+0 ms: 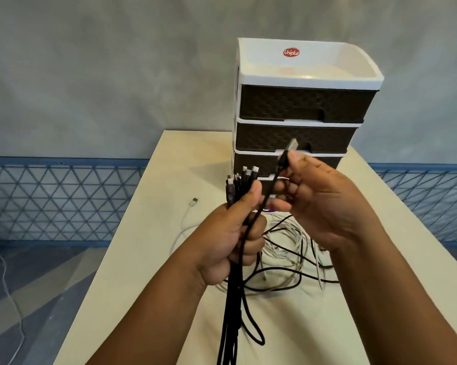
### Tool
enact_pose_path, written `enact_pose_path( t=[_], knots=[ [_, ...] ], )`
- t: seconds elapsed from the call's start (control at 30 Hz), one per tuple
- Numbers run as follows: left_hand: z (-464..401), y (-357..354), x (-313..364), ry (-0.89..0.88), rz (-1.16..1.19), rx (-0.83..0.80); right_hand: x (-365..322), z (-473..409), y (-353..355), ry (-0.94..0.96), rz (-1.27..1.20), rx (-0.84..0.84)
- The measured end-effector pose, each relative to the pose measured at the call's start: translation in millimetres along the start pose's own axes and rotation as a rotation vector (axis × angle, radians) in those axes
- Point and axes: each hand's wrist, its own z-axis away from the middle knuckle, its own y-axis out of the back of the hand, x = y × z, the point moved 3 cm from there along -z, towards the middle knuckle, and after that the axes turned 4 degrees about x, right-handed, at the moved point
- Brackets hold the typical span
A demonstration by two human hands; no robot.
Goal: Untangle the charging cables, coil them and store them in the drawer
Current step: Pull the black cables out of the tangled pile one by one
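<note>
On the cream table (143,259), my left hand (227,241) grips bundled black cables (231,312); my right hand (324,204) pinches one plug (288,154), hiding the bottom drawer (251,164).

A single head-worn camera looks forward and down, close over both hands, along the table (148,259) toward its far edge, where the drawer unit (301,106) stands against the wall (116,75).

Left hand (230,235) grips black cables (232,306); right hand (324,204) pinches plug (288,154).
</note>
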Motion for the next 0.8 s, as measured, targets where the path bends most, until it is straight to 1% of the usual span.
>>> enact_pose_path(
  t=[0.07, 0.17, 0.2, 0.27, 0.33, 0.43, 0.5, 0.53, 0.57, 0.67, 0.7, 0.73, 0.77, 0.8],
  knots=[
    [-2, 4, 3, -0.018, 0.051, 0.070, -6, 7, 0, 0.027, 0.065, -0.030],
    [-2, 6, 5, -0.040, 0.093, 0.112, -7, 17, -10, 0.089, 0.377, -0.066],
    [-3, 5, 4, -0.048, 0.076, 0.120, -4, 19, -13, 0.121, 0.417, -0.071],
    [-4, 3, 2, -0.076, 0.008, 0.122, 2, 19, -19, 0.173, 0.376, -0.050],
    [-4, 0, 0, -0.100, -0.034, 0.125, 7, 17, -19, 0.187, 0.344, 0.005],
    [-6, -1, 1, -0.109, 0.005, 0.093, 14, 11, -10, 0.184, 0.326, 0.083],
    [-8, 1, 4, -0.127, 0.074, 0.048, 22, 10, 5, 0.148, 0.411, 0.124],
    [-9, 4, 5, -0.140, 0.113, 0.037, 29, 12, 12, 0.128, 0.486, 0.105],
    [-10, 7, 7, -0.157, 0.154, 0.039, 38, 15, 19, 0.122, 0.595, 0.046],
    [-13, 18, 11, -0.167, 0.292, 0.091, 80, 30, 47, 0.138, 1.074, -0.180],
    [-13, 22, 12, -0.150, 0.331, 0.112, 94, 35, 59, 0.176, 1.259, -0.195],
    [-13, 26, 13, -0.133, 0.362, 0.127, 105, 39, 73, 0.249, 1.455, -0.163],
    [-12, 29, 14, -0.118, 0.392, 0.132, 112, 41, 87, 0.328, 1.639, -0.094],
    [-12, 31, 15, -0.110, 0.418, 0.123, 115, 42, 99, 0.364, 1.762, -0.023]
  ],
)
